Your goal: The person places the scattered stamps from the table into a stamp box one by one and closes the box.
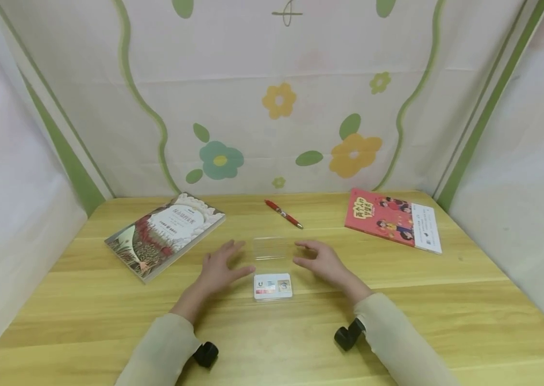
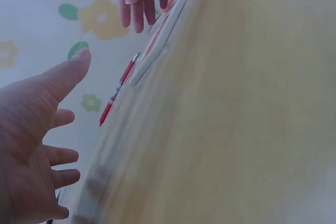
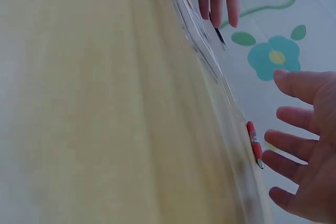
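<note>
A small clear plastic box holding white cards (image 1: 273,286) lies on the table between the hands, nearer the person. Just behind it rests a clear, see-through plastic lid (image 1: 270,249), its edges faintly visible. To the left, my left hand (image 1: 221,268) hovers with thumb and fingers spread, holding nothing; the left wrist view also shows this hand (image 2: 37,145) with its fingers apart. On the other side, my right hand (image 1: 322,262) points inward with fingers loosely bent and nothing in them. In the right wrist view, that hand (image 3: 310,145) has its fingers spread.
A red pen (image 1: 284,214) lies behind the clear lid. At the left is a book with a dark, illustrated cover (image 1: 166,236); a red and white book (image 1: 392,220) lies at the right. A flowered cloth (image 1: 252,107) hangs behind the wooden table (image 1: 272,343).
</note>
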A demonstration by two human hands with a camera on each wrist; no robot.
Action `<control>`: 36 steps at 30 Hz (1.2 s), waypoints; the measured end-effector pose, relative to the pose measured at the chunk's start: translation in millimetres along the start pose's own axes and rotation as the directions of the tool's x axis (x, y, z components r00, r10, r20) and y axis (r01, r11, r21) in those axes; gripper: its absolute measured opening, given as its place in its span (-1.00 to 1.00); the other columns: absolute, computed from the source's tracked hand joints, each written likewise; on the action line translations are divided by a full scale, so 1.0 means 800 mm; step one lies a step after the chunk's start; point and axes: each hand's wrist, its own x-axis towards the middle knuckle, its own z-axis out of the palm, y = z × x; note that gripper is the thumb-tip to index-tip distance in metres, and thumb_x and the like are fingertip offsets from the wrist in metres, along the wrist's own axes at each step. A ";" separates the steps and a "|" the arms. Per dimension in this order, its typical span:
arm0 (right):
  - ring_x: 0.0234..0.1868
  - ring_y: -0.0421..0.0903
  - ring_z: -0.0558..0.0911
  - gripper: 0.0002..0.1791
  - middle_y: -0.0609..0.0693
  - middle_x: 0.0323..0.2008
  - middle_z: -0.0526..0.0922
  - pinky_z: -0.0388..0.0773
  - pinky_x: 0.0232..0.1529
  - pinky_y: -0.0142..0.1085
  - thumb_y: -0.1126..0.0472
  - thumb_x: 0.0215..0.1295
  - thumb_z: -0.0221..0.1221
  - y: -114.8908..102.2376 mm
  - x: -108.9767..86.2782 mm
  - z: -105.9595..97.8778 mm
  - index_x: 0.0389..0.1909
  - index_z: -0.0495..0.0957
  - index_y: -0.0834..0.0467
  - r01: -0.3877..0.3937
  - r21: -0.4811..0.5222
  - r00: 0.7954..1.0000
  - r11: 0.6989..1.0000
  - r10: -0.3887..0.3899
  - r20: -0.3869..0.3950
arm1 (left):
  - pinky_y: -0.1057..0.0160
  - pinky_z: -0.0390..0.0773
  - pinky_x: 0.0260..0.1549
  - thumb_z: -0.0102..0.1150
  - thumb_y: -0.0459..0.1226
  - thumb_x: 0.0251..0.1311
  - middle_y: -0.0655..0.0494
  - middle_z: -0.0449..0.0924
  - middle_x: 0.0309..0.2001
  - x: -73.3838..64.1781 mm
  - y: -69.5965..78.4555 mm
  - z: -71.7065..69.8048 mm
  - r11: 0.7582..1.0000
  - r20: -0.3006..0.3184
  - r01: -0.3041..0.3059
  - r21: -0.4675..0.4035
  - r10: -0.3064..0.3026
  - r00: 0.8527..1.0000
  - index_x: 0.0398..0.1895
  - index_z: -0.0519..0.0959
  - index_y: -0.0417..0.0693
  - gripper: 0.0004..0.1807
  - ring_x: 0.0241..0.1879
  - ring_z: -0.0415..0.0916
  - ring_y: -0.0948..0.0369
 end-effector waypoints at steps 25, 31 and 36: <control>0.24 0.24 -0.26 -0.20 0.23 0.28 -0.17 -0.51 -0.04 0.26 -0.36 -0.15 0.10 0.010 0.041 0.028 0.18 0.26 -0.13 -0.103 -0.414 0.994 0.905 0.111 -0.006 | -0.21 -0.36 0.04 -0.02 0.29 -0.13 -0.23 -0.12 0.27 0.044 0.001 0.023 0.959 -0.039 0.113 0.261 -0.107 0.994 0.18 0.29 0.11 -0.20 0.24 -0.24 -0.11; 0.23 0.27 -0.29 -0.23 0.25 0.28 -0.18 -0.51 -0.05 0.27 -0.37 -0.12 0.06 0.010 0.044 0.030 0.17 0.27 -0.16 -0.098 -0.425 0.994 0.900 0.106 -0.003 | -0.23 -0.37 0.02 -0.05 0.28 -0.08 -0.24 -0.13 0.27 0.045 0.002 0.023 0.953 -0.029 0.109 0.284 -0.105 0.994 0.18 0.29 0.14 -0.25 0.24 -0.25 -0.13; 0.23 0.27 -0.28 -0.25 0.24 0.28 -0.16 -0.51 -0.04 0.26 -0.36 -0.12 0.08 0.011 0.043 0.031 0.15 0.30 -0.16 -0.097 -0.412 0.995 0.906 0.101 -0.012 | -0.23 -0.37 0.02 -0.04 0.28 -0.09 -0.23 -0.13 0.27 0.046 0.003 0.023 0.955 -0.028 0.111 0.274 -0.107 0.994 0.17 0.31 0.16 -0.26 0.24 -0.25 -0.13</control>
